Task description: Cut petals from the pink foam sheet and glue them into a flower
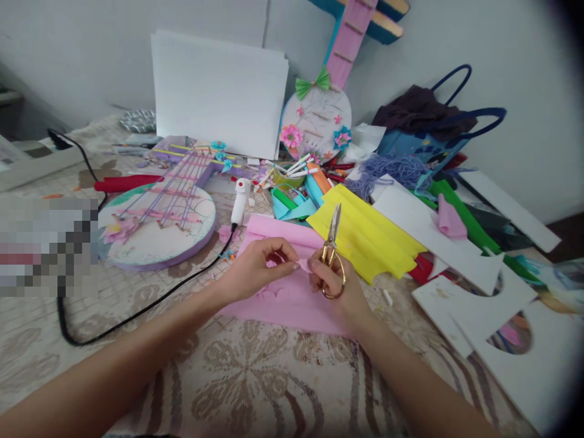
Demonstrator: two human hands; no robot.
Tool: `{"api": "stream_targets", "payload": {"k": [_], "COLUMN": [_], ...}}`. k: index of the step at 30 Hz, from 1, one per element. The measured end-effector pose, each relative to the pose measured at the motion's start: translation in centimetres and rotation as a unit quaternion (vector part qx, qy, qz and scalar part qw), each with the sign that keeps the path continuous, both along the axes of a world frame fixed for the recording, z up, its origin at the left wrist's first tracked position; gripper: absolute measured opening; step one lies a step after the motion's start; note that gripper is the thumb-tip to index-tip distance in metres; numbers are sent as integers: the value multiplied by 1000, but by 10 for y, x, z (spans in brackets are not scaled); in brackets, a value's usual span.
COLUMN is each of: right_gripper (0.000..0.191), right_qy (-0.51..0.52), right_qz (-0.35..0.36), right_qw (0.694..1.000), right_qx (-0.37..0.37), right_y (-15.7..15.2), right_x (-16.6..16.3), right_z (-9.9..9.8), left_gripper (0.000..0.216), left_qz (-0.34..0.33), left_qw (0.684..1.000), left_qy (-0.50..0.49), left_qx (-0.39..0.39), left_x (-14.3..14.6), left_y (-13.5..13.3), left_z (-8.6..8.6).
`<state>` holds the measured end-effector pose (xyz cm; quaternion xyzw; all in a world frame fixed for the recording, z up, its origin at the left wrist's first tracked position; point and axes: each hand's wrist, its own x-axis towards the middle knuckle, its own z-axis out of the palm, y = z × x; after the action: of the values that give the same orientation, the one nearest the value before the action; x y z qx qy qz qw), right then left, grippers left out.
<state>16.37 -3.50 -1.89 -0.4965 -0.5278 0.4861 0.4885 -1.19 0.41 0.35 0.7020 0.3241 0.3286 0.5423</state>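
Hands: both meet over the pink sheet near the middle of the tabletop, fingertips almost touching.
Left hand: fingers curled, thumb and forefinger pinching the scrap at its left end.
Right hand: closed through the loops of the scissors, fingertips just beside the scrap's right end.
Scissors: gold handles, blades together, pointing toward the far edge.
Scrap: small and pink, held between the two hands just above the sheet. Whether it is joined to the sheet cannot be told.
Pink sheet: lies flat under both hands, with its far end curled up.
Yellow sheet: pleated, just right of the pink sheet and beyond the right hand.
Glue gun: white, beyond the left hand. Its black cord loops toward the left edge.
Round board: left of the hands and well apart from them, strung with purple strands.
White boards: along the right edge, with curved cut-outs.
Bag: blue, at the far right corner, against the wall.
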Motion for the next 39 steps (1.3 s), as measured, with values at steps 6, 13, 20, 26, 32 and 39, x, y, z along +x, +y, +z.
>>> {"api": "stream_targets", "payload": {"k": [6, 13, 20, 26, 32, 39], "right_gripper": [17, 16, 17, 17, 19, 20], "right_qy": [-15, -27, -36, -29, -21, -27], "right_qz": [-9, -2, -10, -17, -20, -10], "right_qw": [1000, 999, 999, 999, 999, 1000], "right_qx": [14, 17, 26, 22, 21, 7], "right_y": [-1, -3, -4, -4, -3, -3], "right_x": [-1, -4, -5, -8, -9, -8], "right_z": [-2, 4, 5, -1, -3, -4], "left_gripper": [12, 10, 14, 12, 16, 23], "left_qz": [1, 18, 24, 13, 32, 51], "left_qw": [989, 986, 987, 986, 984, 983], "left_qy": [-32, -52, -39, -33, -40, -52], "left_qx": [-142, -154, -154, -165, -170, -171], "left_x": [2, 3, 3, 4, 5, 6], "left_y": [1, 0, -1, -1, -2, -2], "left_z": [-7, -9, -7, -7, -9, -11]}}
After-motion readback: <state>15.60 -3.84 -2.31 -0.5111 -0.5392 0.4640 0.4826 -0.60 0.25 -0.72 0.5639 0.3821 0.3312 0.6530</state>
